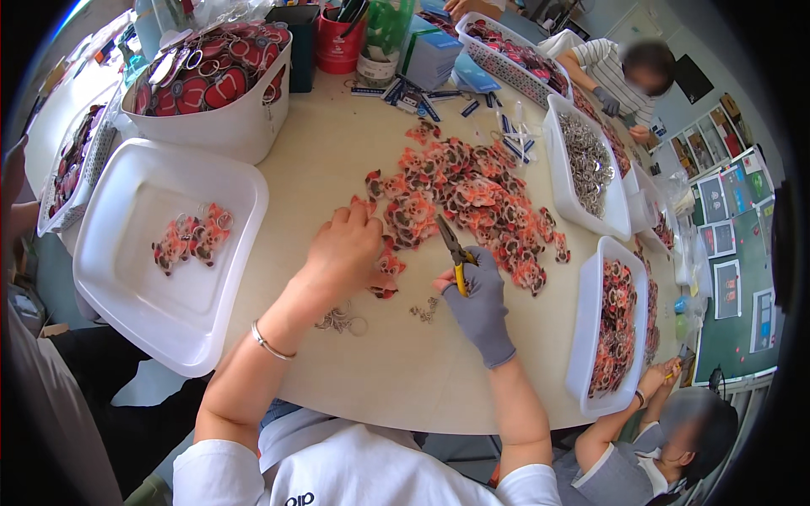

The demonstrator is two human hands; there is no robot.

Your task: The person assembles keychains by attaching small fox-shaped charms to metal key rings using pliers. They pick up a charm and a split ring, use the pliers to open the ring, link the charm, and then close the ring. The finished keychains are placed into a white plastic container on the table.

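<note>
My left hand [344, 249], bare and with a bracelet on the wrist, bends its fingers down at the left edge of a heap of red-and-white animal-shaped charms [472, 190]. A charm [363, 204] shows at its fingertips; the palm side is hidden. In a grey fingerless glove, my right hand [479, 295] grips pliers [456, 257] with yellow handles, their dark jaws pointing up at the heap. Metal rings [342, 320] lie below my left hand, and small chain links [424, 310] beside the right. A white tub [240, 278] at the left holds a few charms with rings.
A white basket [270, 135] of red tags stands at the back left, near a red cup [340, 46]. On the right are a bin [620, 221] of metal rings and a bin [582, 337] of charms. Co-workers sit at the right; another person stands at the left.
</note>
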